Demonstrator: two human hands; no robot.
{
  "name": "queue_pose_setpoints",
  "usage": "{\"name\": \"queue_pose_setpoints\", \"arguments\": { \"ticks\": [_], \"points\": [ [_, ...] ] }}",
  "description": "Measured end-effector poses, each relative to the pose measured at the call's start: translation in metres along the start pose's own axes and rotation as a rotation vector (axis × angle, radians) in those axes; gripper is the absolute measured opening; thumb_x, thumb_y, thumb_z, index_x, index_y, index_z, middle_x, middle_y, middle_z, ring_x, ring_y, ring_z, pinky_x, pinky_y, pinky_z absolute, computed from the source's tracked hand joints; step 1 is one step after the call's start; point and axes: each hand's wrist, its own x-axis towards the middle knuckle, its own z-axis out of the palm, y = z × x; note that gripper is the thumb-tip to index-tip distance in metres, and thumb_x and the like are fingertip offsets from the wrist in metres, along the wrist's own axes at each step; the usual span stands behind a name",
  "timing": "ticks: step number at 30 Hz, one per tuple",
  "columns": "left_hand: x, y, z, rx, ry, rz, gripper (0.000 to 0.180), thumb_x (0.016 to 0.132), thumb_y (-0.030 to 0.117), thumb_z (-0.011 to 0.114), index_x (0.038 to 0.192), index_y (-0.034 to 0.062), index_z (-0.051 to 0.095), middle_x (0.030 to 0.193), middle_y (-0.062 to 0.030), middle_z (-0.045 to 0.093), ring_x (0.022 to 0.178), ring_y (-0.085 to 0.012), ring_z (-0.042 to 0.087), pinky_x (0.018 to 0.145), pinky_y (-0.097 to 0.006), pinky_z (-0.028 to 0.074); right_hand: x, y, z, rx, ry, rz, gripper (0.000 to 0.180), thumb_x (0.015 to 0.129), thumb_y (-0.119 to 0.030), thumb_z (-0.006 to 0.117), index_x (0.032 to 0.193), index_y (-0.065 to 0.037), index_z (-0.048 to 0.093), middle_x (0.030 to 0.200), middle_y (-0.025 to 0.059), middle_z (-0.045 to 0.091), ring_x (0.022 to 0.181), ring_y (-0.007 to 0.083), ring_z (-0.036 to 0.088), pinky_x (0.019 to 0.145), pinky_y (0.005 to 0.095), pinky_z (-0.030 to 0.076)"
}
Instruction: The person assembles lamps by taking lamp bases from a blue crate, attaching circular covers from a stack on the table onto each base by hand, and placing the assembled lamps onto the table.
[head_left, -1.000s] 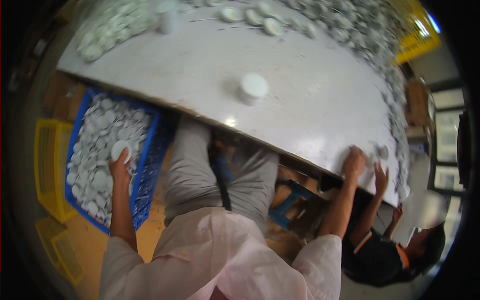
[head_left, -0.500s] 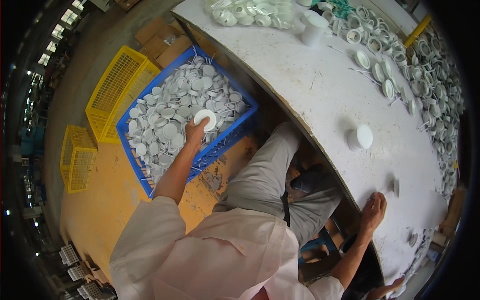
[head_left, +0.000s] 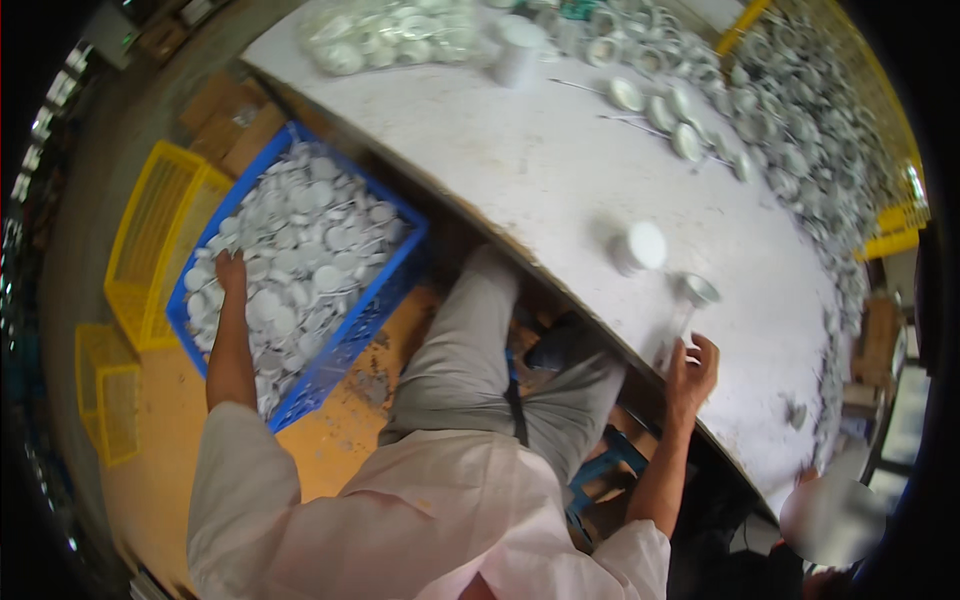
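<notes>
Holds the left hand point(head_left: 231, 268) at the far-left part of the blue crate point(head_left: 350, 335), beside the left edge of the white table point(head_left: 560, 150), with fingers down among heaped white discs point(head_left: 325, 278). Cannot tell pinching from mere touching there, with fingertips hidden. Over the table, just inside its near edge, seems to pinch between thumb and curled fingers of the right hand point(head_left: 691, 370) the thin lead point(head_left: 687, 325) of a small white cup point(head_left: 698, 289); too blurred to tell the exact contact. Gripped this way, probably, to keep the cup's rim free. Note the crate close by the table's left edge, presumably for easy reach. Note also a white tub point(head_left: 643, 247) upright on the table, inside its near edge, likely for steadiness. Along the table's far and right sides, see heaped white rings point(head_left: 800, 110), probably kept there for working room.
</notes>
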Motion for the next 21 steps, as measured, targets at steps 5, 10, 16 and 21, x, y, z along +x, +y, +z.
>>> {"name": "queue_pose_setpoints", "arguments": {
  "ticks": [5, 10, 16, 21],
  "points": [
    [-0.161, 0.137, 0.02, -0.524, -0.382, 0.214, 0.018, 0.09, 0.011, 0.057, 0.104, 0.0007, 0.063, 0.091, -0.0059, 0.066, 0.083, -0.0132, 0.062, 0.075, -0.025, 0.048, 0.033, 0.019, 0.005, -0.214, -0.036, 0.144, 0.03, 0.082, -0.028, 0.064, 0.09, 0.0, 0.065, 0.074, 0.0138, 0.064, 0.068, 0.0237, 0.062, 0.068, 0.0348, 0.048],
    [-0.337, 0.271, -0.023, -0.863, -1.003, 0.263, 0.016, 0.089, 0.007, 0.056, 0.101, 0.0001, 0.064, 0.089, -0.0067, 0.068, 0.081, -0.0088, 0.061, 0.072, -0.022, 0.048, 0.035, 0.02, 0.013, -0.03, -0.007, 0.178, 0.023, 0.085, -0.022, 0.061, 0.085, 0.002, 0.062, 0.067, 0.0114, 0.06, 0.059, 0.0197, 0.056, 0.061, 0.0324, 0.046],
    [-0.438, 0.4, -0.056, -1.205, -1.572, 0.352, 0.059, 0.082, -0.002, 0.062, 0.134, -0.0015, 0.033, 0.13, -0.0185, 0.049, 0.115, -0.0264, 0.052, 0.084, -0.032, 0.051, -0.027, -0.046, 0.008, 0.306, 0.0, 0.195, 0.014, 0.088, -0.012, 0.059, 0.081, 0.001, 0.058, 0.066, 0.0062, 0.055, 0.059, 0.0116, 0.05, 0.056, 0.0275, 0.043],
    [-0.45, 0.456, -0.085, -1.163, -1.542, 0.415, 0.074, 0.074, 0.006, 0.075, 0.134, -0.0032, 0.032, 0.128, -0.0161, 0.047, 0.115, -0.0229, 0.051, 0.088, -0.03, 0.048, -0.065, -0.078, 0.018, 0.303, -0.049, -0.285, 0.006, 0.081, -0.001, 0.064, 0.081, -0.002, 0.058, 0.071, 0.0106, 0.057, 0.06, 0.0219, 0.055, 0.056, 0.0295, 0.044]
  ]
}}
